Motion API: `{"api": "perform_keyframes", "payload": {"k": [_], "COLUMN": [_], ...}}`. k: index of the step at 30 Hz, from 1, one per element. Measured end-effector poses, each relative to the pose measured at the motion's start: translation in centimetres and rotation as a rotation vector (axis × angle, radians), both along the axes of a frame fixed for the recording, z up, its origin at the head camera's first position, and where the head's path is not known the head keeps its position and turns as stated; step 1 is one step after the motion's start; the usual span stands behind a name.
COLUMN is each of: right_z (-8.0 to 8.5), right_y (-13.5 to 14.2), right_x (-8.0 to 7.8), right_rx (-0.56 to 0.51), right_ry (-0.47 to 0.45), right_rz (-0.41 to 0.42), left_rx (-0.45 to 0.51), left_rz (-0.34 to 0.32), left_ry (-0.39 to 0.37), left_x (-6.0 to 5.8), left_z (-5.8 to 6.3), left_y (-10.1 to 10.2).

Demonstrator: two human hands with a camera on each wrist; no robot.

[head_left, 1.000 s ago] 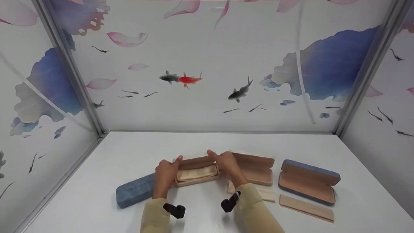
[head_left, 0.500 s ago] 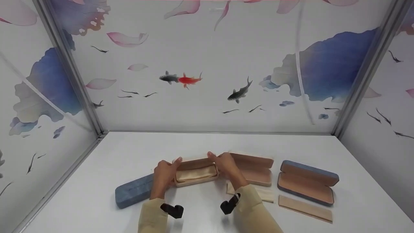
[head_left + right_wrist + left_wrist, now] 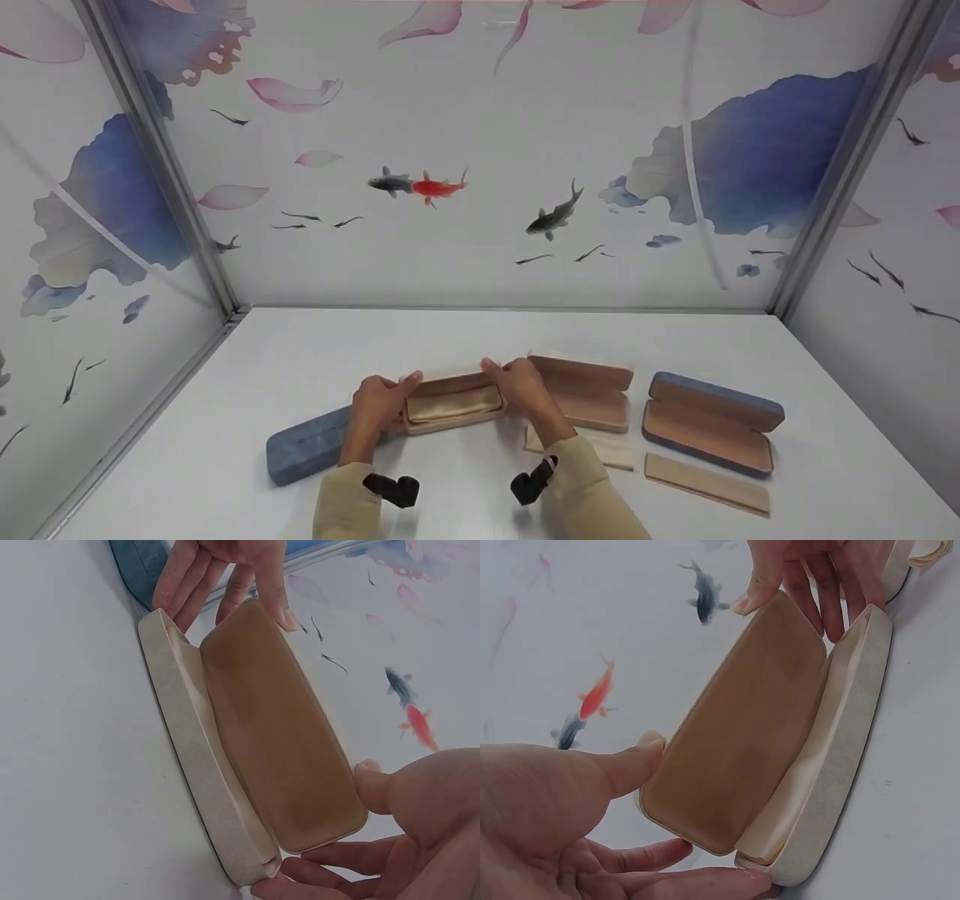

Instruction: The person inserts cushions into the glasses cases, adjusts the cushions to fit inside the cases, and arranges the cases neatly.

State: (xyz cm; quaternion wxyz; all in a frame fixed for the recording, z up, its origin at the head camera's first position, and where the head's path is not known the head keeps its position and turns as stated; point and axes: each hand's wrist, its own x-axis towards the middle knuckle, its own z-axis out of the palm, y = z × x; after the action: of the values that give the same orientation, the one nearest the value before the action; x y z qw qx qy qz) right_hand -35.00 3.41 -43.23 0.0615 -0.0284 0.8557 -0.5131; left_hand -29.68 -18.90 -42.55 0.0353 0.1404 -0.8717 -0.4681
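A cream glasses case [image 3: 455, 427] with a tan lining stands half open in front of me, its lid [image 3: 742, 720] tilted up. Inside lies a folded, shiny cream cloth [image 3: 454, 405]. My left hand [image 3: 375, 409] holds the left end, thumb on the lid's edge and fingers along the end of the case. The right hand [image 3: 523, 386] holds the other end the same way, its thumb [image 3: 373, 786] against the lid's edge. Both wrist views show the lid's tan inside between the two hands.
At the left lies a closed blue glasses case [image 3: 307, 446], partly behind my left arm. To the right are an open cream case [image 3: 596, 409] and an open blue case [image 3: 709, 435]. Folded cloths, one cream [image 3: 611, 450] and one tan [image 3: 707, 484], lie in front of them.
The lid has tipped slightly lower toward the base, with both hands still at its ends. My left forearm has shifted a little to the left.
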Motion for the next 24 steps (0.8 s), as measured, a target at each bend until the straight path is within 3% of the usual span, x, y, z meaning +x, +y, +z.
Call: {"api": "perform_keyframes", "payload": {"k": [13, 24], "right_z": [-0.28, -0.32], "right_y": [-0.20, -0.57], "right_x": [0.42, 0.77], "right_rx": [0.003, 0.024], "right_ry": [-0.014, -0.018], "right_rz": [-0.035, -0.060], "left_rx": [-0.003, -0.013], "left_rz": [-0.039, -0.049], "left_ry": [0.056, 0.002], "left_x": [0.22, 0.23], "left_z": [-0.29, 0.11], "left_y": [-0.28, -0.47]}}
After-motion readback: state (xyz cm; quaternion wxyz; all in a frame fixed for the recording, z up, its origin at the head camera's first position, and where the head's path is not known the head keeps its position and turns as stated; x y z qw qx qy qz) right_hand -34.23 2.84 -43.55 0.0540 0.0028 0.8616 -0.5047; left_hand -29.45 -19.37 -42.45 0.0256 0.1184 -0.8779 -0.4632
